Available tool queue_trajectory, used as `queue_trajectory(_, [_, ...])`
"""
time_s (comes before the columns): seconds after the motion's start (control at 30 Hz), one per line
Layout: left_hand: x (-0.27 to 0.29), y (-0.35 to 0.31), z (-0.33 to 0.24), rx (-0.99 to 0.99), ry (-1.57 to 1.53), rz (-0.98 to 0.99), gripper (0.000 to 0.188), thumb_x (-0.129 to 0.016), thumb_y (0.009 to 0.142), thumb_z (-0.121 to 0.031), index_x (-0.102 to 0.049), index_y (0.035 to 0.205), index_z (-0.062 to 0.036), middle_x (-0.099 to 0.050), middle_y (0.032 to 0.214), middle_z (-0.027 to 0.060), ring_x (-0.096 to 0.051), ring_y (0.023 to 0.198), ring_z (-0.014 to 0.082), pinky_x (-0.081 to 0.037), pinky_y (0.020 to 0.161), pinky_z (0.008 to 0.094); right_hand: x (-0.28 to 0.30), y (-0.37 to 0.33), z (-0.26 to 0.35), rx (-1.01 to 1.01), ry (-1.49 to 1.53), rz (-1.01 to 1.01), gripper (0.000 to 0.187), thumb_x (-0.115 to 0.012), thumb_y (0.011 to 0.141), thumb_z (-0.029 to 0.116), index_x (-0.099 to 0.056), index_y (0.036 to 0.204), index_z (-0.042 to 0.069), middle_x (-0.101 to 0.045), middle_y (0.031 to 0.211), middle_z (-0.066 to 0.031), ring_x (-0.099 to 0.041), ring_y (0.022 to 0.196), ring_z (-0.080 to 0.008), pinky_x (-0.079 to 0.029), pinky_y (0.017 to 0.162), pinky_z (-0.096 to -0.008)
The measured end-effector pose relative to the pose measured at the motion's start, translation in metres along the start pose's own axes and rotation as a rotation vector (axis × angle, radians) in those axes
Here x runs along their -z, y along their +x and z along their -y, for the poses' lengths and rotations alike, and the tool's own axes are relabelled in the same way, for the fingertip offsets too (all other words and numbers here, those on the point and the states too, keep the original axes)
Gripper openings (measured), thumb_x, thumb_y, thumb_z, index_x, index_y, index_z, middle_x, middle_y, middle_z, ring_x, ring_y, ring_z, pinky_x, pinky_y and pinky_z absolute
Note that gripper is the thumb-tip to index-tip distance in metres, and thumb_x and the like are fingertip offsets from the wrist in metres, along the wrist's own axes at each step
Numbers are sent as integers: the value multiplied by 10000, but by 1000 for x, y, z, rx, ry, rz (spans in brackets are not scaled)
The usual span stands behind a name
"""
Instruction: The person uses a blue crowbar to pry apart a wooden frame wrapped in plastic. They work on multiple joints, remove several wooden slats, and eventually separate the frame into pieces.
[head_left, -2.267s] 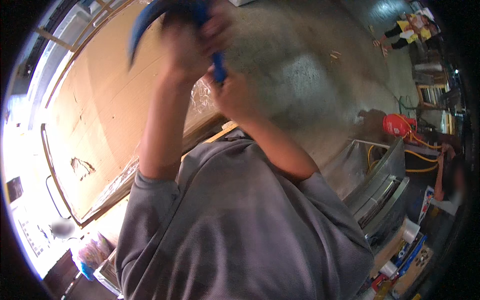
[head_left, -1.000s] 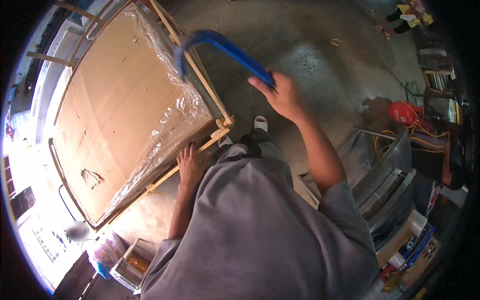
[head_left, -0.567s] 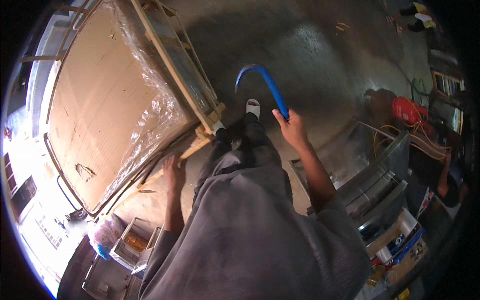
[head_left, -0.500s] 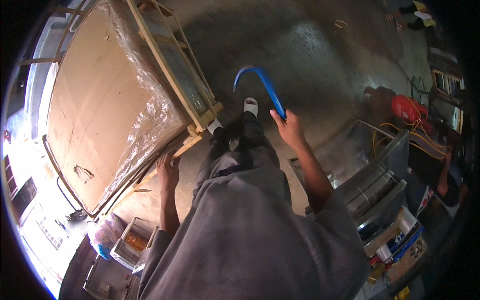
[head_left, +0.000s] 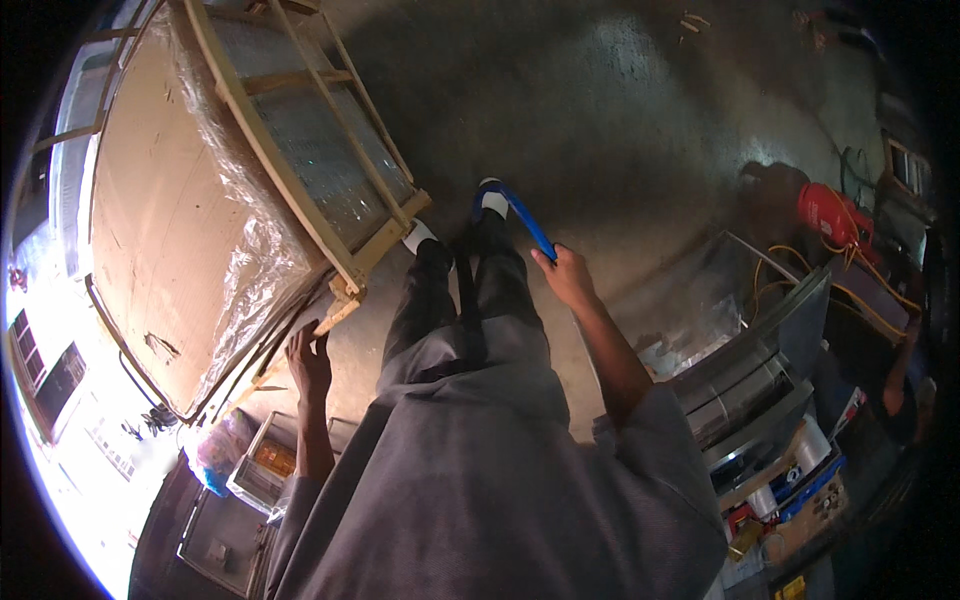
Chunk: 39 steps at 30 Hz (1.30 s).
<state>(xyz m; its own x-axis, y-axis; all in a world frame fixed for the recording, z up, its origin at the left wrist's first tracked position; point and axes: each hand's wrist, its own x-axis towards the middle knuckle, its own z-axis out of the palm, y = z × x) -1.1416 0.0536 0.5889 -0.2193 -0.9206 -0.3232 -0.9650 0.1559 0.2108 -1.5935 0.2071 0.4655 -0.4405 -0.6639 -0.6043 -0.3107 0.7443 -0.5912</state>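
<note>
A blue pry bar (head_left: 531, 222) with a hooked end is in my right hand (head_left: 567, 277), whose fingers are closed round its straight lower end. The hook hangs over my right foot. On the left, a large wood-framed crate (head_left: 240, 105) holds a brown cardboard panel (head_left: 140, 240), with clear plastic wrap (head_left: 250, 270) bunched along one edge. My left hand (head_left: 309, 362) is at the crate's near corner, by the end of a wooden batten (head_left: 340, 310). Its fingers are loosely apart; whether they touch the batten is unclear.
To the right stand an open metal cabinet (head_left: 745, 395), a red machine (head_left: 832, 215) and a yellow cable (head_left: 870, 310). A person's arm (head_left: 897, 370) shows beyond. Tools and containers (head_left: 790, 490) lie at the lower right. Bagged items (head_left: 222, 450) sit lower left. Wood scraps (head_left: 694, 20) lie far off.
The pry bar has come down and nearer to my body with my right hand. My left hand stays by the crate's corner. The crate has shifted left in view.
</note>
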Motion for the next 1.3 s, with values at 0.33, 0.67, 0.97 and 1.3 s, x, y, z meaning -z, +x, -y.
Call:
queue_trajectory(0.33, [1,34,25,13,177,57,242,-589,963,-223,-604,1147,-65,-634,1089,172,-559,1070,373,-390,943,464,1,-4,-48,-19,73,-52,504,-666,904,488,-603,785,2,-595,647,-173,-631,642,-360,-452,579,-454])
queue_trajectory(0.67, [-2,30,27,-172,244,59,393,-683,899,-446,-658,1060,-88,-689,826,213,-678,806,410,-512,687,495,-31,-24,-27,-29,472,-21,341,-625,941,263,-580,690,36,-575,601,-40,-602,575,-153,-484,599,-326])
queue_trajectory(0.97, [-16,5,17,-93,196,-22,420,-652,896,-531,-638,948,-114,-690,729,143,-694,696,351,-531,626,460,-91,-88,6,181,768,-193,460,-554,1025,319,-452,651,70,-498,637,-40,-547,641,-157,-543,829,-382])
queue_trajectory(1.3, [-30,0,24,-74,205,-130,472,-690,847,-580,-606,855,-115,-648,660,98,-652,606,306,-489,562,433,-197,-66,-13,93,576,-151,482,-524,1024,428,-485,739,41,-531,715,-32,-531,734,-150,-428,724,-321])
